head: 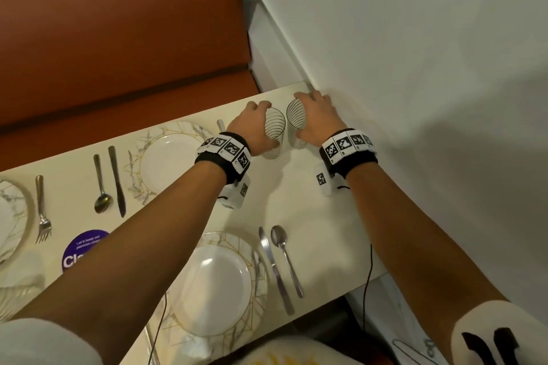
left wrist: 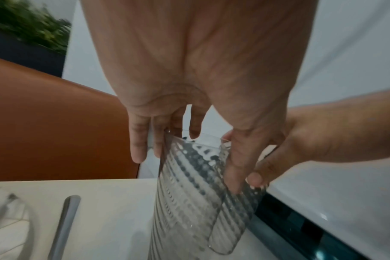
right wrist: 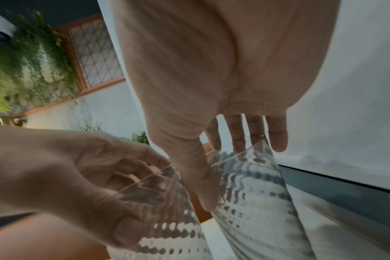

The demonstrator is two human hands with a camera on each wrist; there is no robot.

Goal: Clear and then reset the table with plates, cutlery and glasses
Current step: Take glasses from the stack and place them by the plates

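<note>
Two clear ribbed glasses stand side by side at the table's far right corner, close to the wall. My left hand (head: 264, 127) grips the left glass (head: 274, 135) (left wrist: 187, 193), fingers on its far side and thumb on the near side. My right hand (head: 308, 117) grips the right glass (head: 296, 123) (right wrist: 256, 202) the same way. The two glasses almost touch. Whether their bases rest on the table I cannot tell. A white plate (head: 216, 284) on a marbled charger lies near me, with a knife (head: 274, 270) and a spoon (head: 286, 258) to its right.
A second plate (head: 169, 157) lies further back, with a spoon (head: 102, 184) and a knife (head: 117, 181) to its left. A fork (head: 43, 210) and a third plate (head: 9, 216) are at the far left. An orange bench (head: 118, 38) runs behind; a white wall (head: 415, 38) bounds the right.
</note>
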